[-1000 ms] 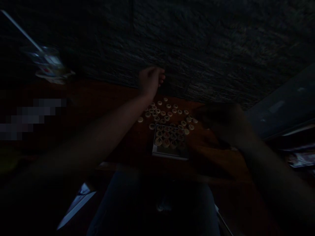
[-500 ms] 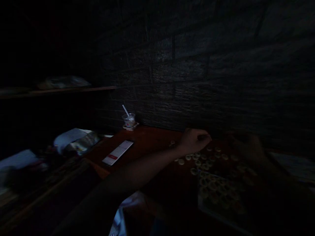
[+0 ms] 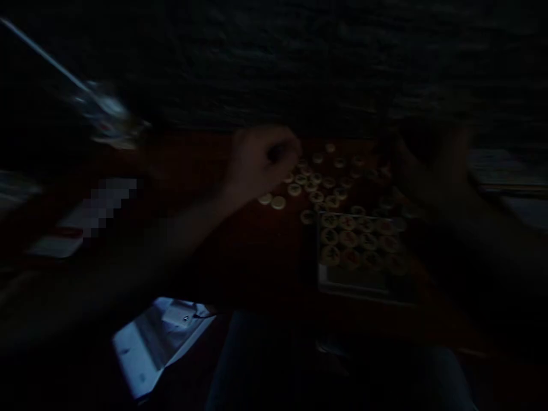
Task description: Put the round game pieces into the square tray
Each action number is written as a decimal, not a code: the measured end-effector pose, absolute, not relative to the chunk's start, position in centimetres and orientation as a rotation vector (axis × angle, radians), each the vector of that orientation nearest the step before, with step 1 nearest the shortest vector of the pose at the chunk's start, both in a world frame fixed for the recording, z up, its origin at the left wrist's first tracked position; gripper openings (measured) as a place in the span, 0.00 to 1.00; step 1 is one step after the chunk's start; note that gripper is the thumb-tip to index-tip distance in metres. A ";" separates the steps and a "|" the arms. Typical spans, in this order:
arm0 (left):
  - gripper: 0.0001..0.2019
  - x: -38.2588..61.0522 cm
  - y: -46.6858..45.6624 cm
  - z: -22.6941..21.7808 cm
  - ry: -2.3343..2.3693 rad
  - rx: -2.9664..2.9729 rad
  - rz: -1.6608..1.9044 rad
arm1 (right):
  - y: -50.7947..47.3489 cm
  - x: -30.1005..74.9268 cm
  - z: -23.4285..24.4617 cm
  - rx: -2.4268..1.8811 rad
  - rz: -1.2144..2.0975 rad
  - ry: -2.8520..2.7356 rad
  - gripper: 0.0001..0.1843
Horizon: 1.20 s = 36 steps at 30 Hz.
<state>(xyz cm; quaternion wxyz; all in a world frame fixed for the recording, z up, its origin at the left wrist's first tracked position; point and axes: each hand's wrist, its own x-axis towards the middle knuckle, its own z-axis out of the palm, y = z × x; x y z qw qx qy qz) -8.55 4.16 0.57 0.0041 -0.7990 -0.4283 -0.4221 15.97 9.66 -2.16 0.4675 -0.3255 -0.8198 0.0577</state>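
Dim light and blur hide much detail. My left hand (image 3: pixel 262 160) is curled closed above the left part of a scatter of round Chinese chess pieces (image 3: pixel 317 197); whatever its fingers hold, if anything, is hidden. On the right, my right hand (image 3: pixel 440 154) hangs over the other side of the scatter, its fingers too dark to read. Between my forearms, nearer to me, lies a shallow clear box (image 3: pixel 353 278). Several chess pieces with dark or red markings sit in rows in its far part, and its near strip shows no pieces.
A phone (image 3: pixel 85 220) lies on the reddish-brown table (image 3: pixel 257 251) at the left. Behind it stands a clear cup (image 3: pixel 109 117) with a straw, close to the dark wall (image 3: pixel 265 68). Below the table's front edge, a pale open box or packet (image 3: pixel 158 342) shows.
The view has swung down and to the right, so cup and phone sit farther left and the piece box shows more fully. Both hands remain over the scattered pieces, the left still curled.
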 end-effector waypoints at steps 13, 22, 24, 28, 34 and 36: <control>0.10 -9.6 5.3 -0.5 -1.317 -2.493 -1.473 | 6.8 19.5 -1.4 -1.149 0.062 -1.830 0.24; 0.11 -10.7 6.2 -0.8 -1.474 -2.556 -1.452 | 6.0 19.9 -0.9 -1.177 0.200 -1.846 0.25; 0.11 -10.8 6.4 -1.0 -1.533 -2.569 -1.465 | 6.0 19.8 -1.0 -1.183 0.258 -1.850 0.23; 0.09 -10.5 6.1 -1.1 -1.557 -2.700 -1.315 | 6.1 19.5 -1.3 -1.193 0.419 -1.839 0.21; 0.09 -9.1 4.8 -0.9 -1.394 -2.902 -1.096 | 6.3 19.3 -1.6 -1.191 0.460 -1.869 0.21; 0.10 -8.5 4.9 -1.0 -1.378 -2.918 -1.052 | 6.2 19.2 -1.6 -1.193 0.414 -1.918 0.21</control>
